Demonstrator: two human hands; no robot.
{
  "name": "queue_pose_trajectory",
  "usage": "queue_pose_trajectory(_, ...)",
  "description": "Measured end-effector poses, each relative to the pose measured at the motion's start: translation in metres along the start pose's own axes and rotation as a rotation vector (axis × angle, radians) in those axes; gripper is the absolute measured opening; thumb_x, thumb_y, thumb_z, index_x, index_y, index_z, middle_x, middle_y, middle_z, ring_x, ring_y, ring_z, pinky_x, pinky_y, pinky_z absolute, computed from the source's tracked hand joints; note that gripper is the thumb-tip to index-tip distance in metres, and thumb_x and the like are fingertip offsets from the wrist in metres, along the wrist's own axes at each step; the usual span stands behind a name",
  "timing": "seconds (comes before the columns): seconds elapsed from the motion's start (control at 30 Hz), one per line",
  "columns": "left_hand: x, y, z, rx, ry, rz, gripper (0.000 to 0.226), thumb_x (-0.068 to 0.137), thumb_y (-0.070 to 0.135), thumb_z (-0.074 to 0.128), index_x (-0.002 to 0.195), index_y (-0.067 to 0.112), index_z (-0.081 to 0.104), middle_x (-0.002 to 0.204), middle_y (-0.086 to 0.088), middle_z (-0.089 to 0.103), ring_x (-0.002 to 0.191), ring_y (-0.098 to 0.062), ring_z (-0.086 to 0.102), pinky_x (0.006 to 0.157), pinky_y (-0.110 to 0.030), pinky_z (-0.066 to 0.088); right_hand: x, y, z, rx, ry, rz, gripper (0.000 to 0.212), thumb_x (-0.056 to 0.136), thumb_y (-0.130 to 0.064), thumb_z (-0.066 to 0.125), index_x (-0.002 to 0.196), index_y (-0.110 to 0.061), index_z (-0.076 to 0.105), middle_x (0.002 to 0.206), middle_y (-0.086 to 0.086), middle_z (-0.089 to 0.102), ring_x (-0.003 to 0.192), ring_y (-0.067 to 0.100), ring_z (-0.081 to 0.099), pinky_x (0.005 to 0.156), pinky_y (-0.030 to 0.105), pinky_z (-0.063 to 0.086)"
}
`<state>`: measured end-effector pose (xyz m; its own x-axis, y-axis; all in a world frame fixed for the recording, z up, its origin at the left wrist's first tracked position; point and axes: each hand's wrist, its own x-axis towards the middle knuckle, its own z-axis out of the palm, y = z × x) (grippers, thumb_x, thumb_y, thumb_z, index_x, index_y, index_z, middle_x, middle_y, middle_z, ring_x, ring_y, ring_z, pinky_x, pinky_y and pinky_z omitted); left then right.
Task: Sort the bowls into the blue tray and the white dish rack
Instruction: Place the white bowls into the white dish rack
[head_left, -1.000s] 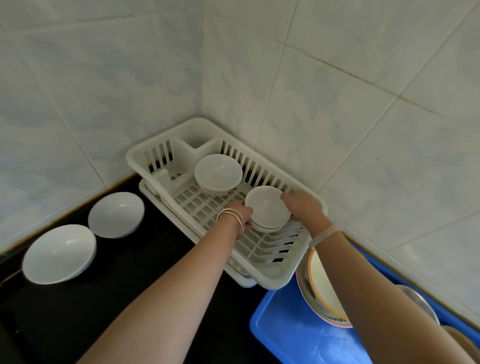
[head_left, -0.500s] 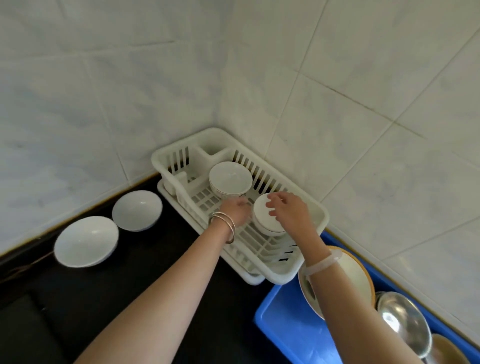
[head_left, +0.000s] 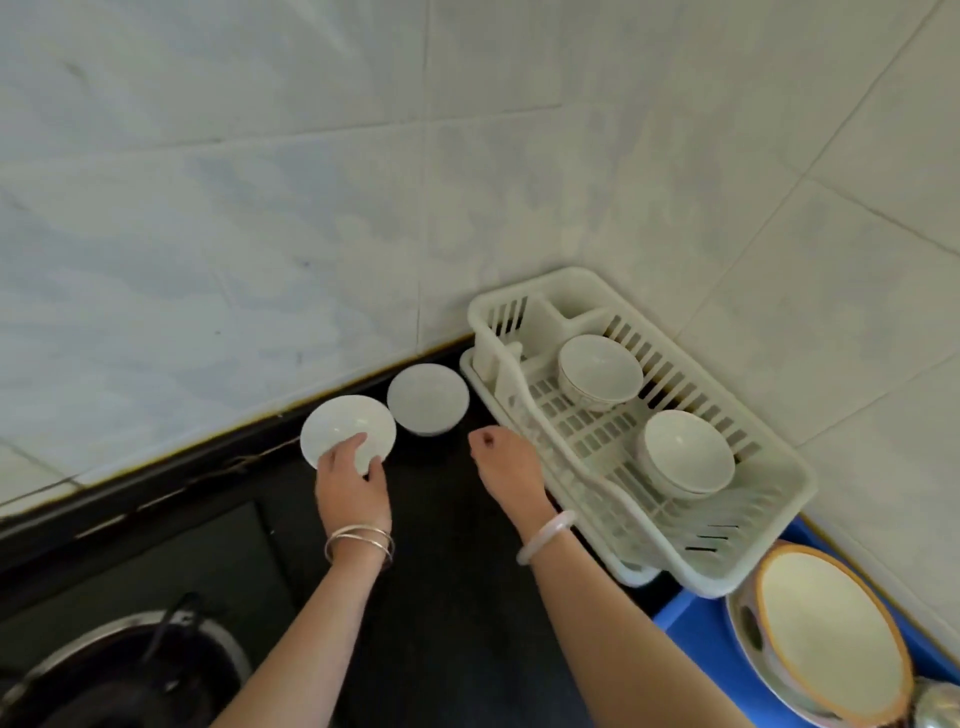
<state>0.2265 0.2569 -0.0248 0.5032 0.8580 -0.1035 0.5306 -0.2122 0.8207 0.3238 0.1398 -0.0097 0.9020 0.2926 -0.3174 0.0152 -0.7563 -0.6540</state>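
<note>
Two white bowls sit on the black counter by the wall. My left hand (head_left: 349, 480) has its thumb and fingers on the near rim of the left bowl (head_left: 345, 426), gripping it. The second bowl (head_left: 427, 397) stands just right of it, untouched. My right hand (head_left: 506, 467) hovers over the counter between that bowl and the white dish rack (head_left: 748, 564), fingers loosely curled and holding nothing. Inside the rack rest a far bowl (head_left: 600, 369) and a near bowl (head_left: 685, 452). The blue tray (head_left: 696, 631) at lower right holds an orange-rimmed bowl (head_left: 826, 629).
Tiled walls meet in a corner behind the rack. A gas stove burner (head_left: 119, 670) lies at lower left. A metal bowl (head_left: 937, 704) peeks in at the bottom right edge of the tray.
Both hands have left the near bowl standing in the rack and moved left over the counter. My left hand now grips the left white bowl. The view has swung left.
</note>
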Motion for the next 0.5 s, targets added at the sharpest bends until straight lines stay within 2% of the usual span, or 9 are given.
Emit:
queue_pose_trajectory(0.07, 0.014, -0.014, -0.008, 0.037, 0.065, -0.034, 0.04, 0.085, 0.006, 0.058, 0.125, 0.011, 0.054, 0.135, -0.018, 0.044, 0.122, -0.039, 0.042, 0.103, -0.046, 0.036, 0.014, -0.006, 0.018, -0.1, -0.009, 0.008, 0.037, 0.098, -0.038, 0.039, 0.106, -0.01, 0.062, 0.093, 0.006, 0.065, 0.077, 0.016, 0.059, 0.065, 0.028, 0.041)
queue_pose_trajectory(0.17, 0.037, -0.03, -0.016, 0.032, 0.065, -0.124, 0.052, 0.084, 0.006, 0.06, 0.133, 0.011, 0.045, 0.14, -0.019, 0.037, 0.127, -0.04, 0.038, 0.107, -0.046, 0.031, 0.035, -0.011, 0.034, -0.13, -0.018, 0.048, 0.044, 0.098, -0.044, 0.037, 0.098, -0.007, 0.061, 0.09, 0.007, 0.062, 0.083, 0.023, 0.061, 0.062, 0.029, 0.039)
queue_pose_trajectory(0.27, 0.056, -0.043, -0.017, -0.118, -0.002, -0.224, 0.057, 0.085, 0.003, 0.056, 0.138, 0.014, 0.039, 0.14, -0.018, 0.043, 0.126, -0.035, 0.045, 0.107, -0.044, 0.035, 0.051, -0.013, 0.043, -0.152, -0.024, 0.059, 0.037, 0.098, -0.04, 0.039, 0.085, -0.009, 0.053, 0.083, 0.005, 0.056, 0.069, 0.018, 0.052, 0.049, 0.026, 0.031)
queue_pose_trajectory(0.33, 0.061, -0.049, -0.014, -0.238, -0.024, -0.278, 0.054, 0.086, 0.002, 0.053, 0.137, 0.016, 0.04, 0.135, -0.015, 0.052, 0.123, -0.032, 0.05, 0.104, -0.043, 0.039, 0.059, -0.013, 0.047, -0.048, -0.031, 0.098, 0.031, 0.097, -0.034, 0.043, 0.085, -0.007, 0.054, 0.085, 0.011, 0.06, 0.072, 0.023, 0.057, 0.056, 0.032, 0.044)
queue_pose_trajectory(0.4, 0.063, -0.054, -0.01, -0.337, -0.029, -0.319, 0.051, 0.086, 0.001, 0.052, 0.134, 0.017, 0.044, 0.132, -0.013, 0.056, 0.121, -0.031, 0.052, 0.101, -0.042, 0.041, 0.063, -0.011, 0.052, 0.2, -0.044, 0.195, 0.024, 0.094, -0.027, 0.046, 0.091, -0.006, 0.056, 0.088, 0.015, 0.065, 0.079, 0.03, 0.063, 0.075, 0.044, 0.056)
queue_pose_trajectory(0.5, 0.066, -0.06, -0.005, -0.536, -0.061, -0.395, 0.05, 0.086, -0.001, 0.049, 0.132, 0.019, 0.047, 0.133, -0.013, 0.054, 0.122, -0.031, 0.05, 0.102, -0.047, 0.043, 0.067, -0.012, 0.058, 0.423, -0.05, 0.279, 0.012, 0.093, -0.016, 0.048, 0.095, -0.006, 0.054, 0.084, 0.012, 0.063, 0.083, 0.027, 0.064, 0.083, 0.044, 0.057)
